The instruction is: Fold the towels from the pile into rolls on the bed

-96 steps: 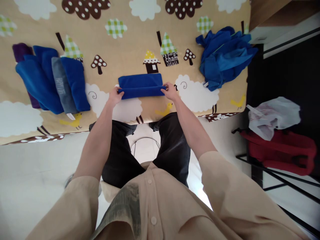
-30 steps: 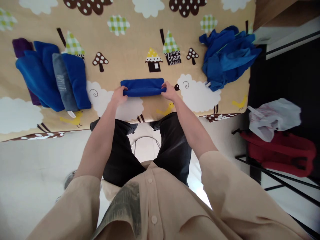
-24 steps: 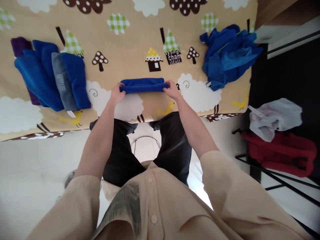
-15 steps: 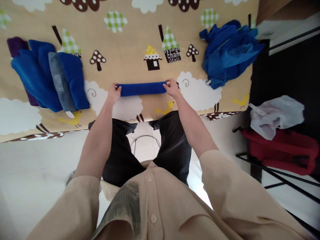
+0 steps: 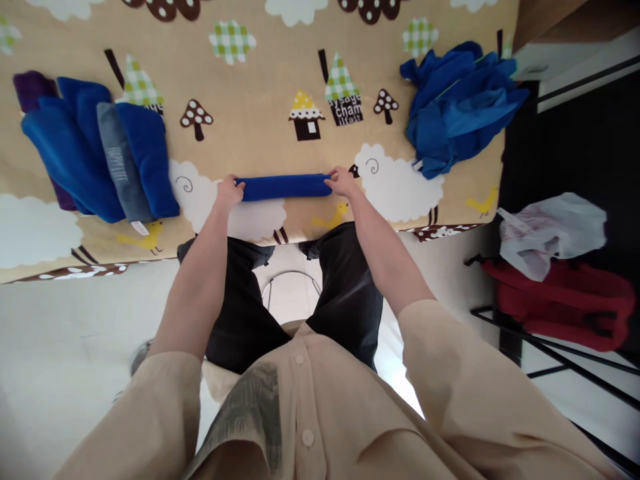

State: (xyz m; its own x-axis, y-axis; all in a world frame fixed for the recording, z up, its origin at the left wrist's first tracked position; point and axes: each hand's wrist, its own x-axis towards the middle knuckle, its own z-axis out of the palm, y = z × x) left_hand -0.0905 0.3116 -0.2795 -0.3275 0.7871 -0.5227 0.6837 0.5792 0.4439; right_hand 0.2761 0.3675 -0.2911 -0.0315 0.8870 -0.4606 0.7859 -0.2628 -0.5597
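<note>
A blue cloth (image 5: 286, 188), folded into a long narrow strip, lies crosswise in front of me on the patterned tablecloth (image 5: 260, 137). My left hand (image 5: 231, 191) pinches its left end between thumb and fingers. At the opposite end my right hand (image 5: 342, 181) grips the cloth the same way. Off to the left are several folded cloths, blue ones (image 5: 145, 160) with a grey-blue one (image 5: 120, 160) carrying pale lettering and a purple one (image 5: 34, 92) partly hidden beneath. A crumpled heap of blue cloths (image 5: 457, 110) sits on the right.
Past the table's right edge, a white plastic bag (image 5: 555, 230) rests on a red bag (image 5: 565, 303), beside a black metal frame (image 5: 545, 343). A wooden cabinet (image 5: 565, 30) stands at the upper right. The table's front edge runs just above my knees.
Both hands have drawn the blue strip slightly toward me, and it looks a little shorter between them. The cloths on either side have stayed in place.
</note>
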